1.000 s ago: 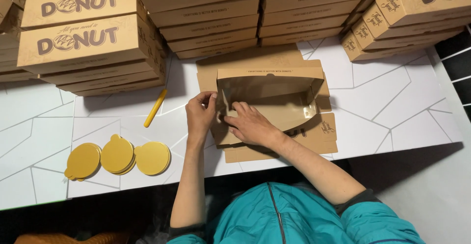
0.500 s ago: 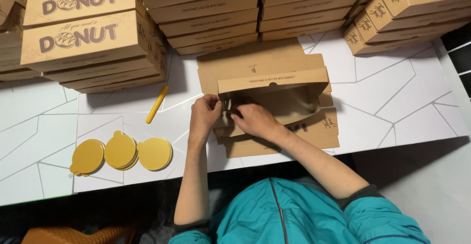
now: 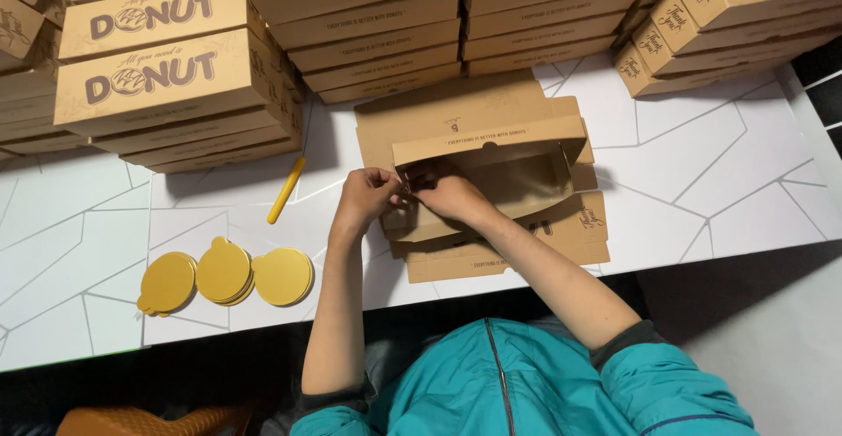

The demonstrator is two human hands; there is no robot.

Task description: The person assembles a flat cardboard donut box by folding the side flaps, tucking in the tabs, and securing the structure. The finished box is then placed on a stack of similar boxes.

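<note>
Two bare hands meet at the left end of a half-folded brown cardboard box (image 3: 491, 182) lying on the white table (image 3: 702, 182): the left hand (image 3: 364, 201) pinches its corner flap, the right hand (image 3: 447, 195) grips the same flap, forearms angled inward.

Brown cardboard box (image 3: 491, 182), half folded, front wall raised, on flat blanks

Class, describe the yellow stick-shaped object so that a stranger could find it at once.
Start at the tall stack of closed boxes on the white table. Just in front of it, left of the person's left hand, lies the yellow stick. It is long and slim, unlike the round gold discs nearby.
</note>
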